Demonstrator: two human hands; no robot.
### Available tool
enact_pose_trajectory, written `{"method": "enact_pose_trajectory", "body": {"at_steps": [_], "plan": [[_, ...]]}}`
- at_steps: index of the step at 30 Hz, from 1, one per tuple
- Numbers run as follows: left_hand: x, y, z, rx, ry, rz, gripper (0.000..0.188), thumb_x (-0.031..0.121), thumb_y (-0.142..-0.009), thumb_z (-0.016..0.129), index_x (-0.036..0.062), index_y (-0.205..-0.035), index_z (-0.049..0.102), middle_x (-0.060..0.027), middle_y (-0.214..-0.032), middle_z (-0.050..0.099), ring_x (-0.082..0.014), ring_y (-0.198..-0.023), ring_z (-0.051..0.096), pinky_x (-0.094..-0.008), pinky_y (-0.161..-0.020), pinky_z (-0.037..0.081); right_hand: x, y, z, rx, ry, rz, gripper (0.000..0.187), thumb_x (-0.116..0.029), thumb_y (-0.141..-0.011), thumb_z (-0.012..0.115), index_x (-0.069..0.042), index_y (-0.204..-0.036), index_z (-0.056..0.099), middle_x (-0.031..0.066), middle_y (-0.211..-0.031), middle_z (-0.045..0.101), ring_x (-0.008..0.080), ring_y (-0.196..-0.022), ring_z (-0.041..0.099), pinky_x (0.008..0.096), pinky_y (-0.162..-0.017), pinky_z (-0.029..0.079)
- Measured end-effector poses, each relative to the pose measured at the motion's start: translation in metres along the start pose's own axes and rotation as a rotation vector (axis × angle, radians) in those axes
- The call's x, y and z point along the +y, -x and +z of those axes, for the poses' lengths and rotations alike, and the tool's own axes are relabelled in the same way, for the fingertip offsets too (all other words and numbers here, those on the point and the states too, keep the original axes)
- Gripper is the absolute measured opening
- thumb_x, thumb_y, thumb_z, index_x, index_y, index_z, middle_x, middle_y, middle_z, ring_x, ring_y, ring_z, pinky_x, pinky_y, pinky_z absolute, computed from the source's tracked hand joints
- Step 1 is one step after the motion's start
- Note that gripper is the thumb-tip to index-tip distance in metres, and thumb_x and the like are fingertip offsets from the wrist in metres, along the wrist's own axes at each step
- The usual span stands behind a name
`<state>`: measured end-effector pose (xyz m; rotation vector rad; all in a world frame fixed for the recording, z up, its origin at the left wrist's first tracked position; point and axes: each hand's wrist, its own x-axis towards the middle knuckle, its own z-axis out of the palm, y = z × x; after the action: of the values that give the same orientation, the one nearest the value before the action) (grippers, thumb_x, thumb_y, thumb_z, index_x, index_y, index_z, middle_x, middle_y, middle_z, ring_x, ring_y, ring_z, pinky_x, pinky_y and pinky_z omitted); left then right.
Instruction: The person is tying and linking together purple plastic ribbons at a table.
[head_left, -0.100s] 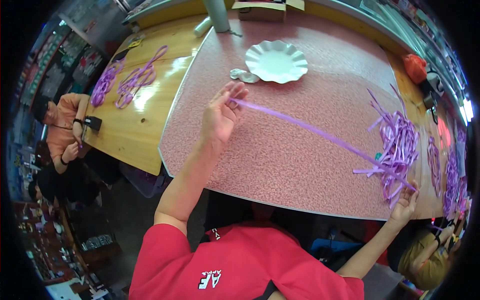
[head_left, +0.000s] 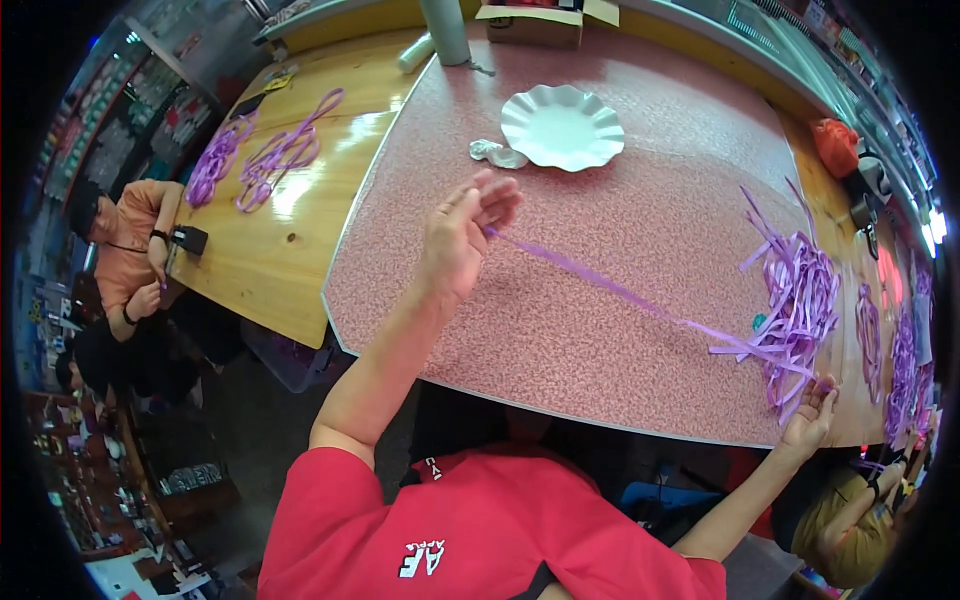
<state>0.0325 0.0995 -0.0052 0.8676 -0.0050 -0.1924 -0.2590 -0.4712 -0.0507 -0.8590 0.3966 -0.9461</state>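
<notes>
A long purple ribbon [head_left: 590,277] stretches across the table in front of me, sagging a little and twisted along its length. My left hand [head_left: 465,232] pinches its far-left end, the fingers partly curled. At the right table edge, my right hand [head_left: 812,415] has thumb and fingertips together on a bit of purple ribbon. Just beyond that hand lies a loose heap of cut purple ribbons [head_left: 800,290], and the stretched ribbon passes over its near side. A small green thing [head_left: 759,321] shows at the heap's left edge.
A white wavy-rimmed plate [head_left: 562,127] and a crumpled whitish wad [head_left: 497,153] lie farther back. Behind them stand a grey-green cylinder [head_left: 445,30] and a cardboard box [head_left: 535,28]. More ribbon bundles [head_left: 282,155] rest on the wooden table at left, where a person [head_left: 135,240] sits.
The ribbon between my hands has gone from straight and taut to slack and twisted. My left hand has shifted slightly right and nearer to me.
</notes>
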Motion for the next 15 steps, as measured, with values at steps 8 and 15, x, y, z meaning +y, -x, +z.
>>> {"method": "enact_pose_trajectory", "body": {"at_steps": [8, 15], "plan": [[-0.011, 0.017, 0.038, 0.112, -0.342, 0.350, 0.036, 0.013, -0.102, 0.051, 0.0021, -0.136, 0.053, -0.0143, -0.129, 0.063, -0.0227, -0.113, 0.063, -0.0358, -0.103, 0.049, 0.016, 0.068, 0.183, -0.311, 0.144, -0.110, 0.024, -0.007, -0.102, 0.054, -0.001, -0.125, 0.060, 0.0119, -0.111, 0.067, 0.0223, -0.100, 0.065, 0.0435, -0.098, 0.051], [-0.033, 0.074, 0.082, -0.725, -0.542, -0.076, 0.041, 0.029, -0.107, 0.041, -0.0002, -0.125, 0.063, -0.0121, -0.119, 0.068, -0.0225, -0.114, 0.063, -0.0394, -0.105, 0.045, 0.004, 0.122, 0.242, -0.538, 0.474, -0.422, 0.021, -0.009, -0.098, 0.062, 0.001, -0.116, 0.062, 0.0150, -0.114, 0.068, 0.0299, -0.107, 0.066, 0.0448, -0.102, 0.049]]}}
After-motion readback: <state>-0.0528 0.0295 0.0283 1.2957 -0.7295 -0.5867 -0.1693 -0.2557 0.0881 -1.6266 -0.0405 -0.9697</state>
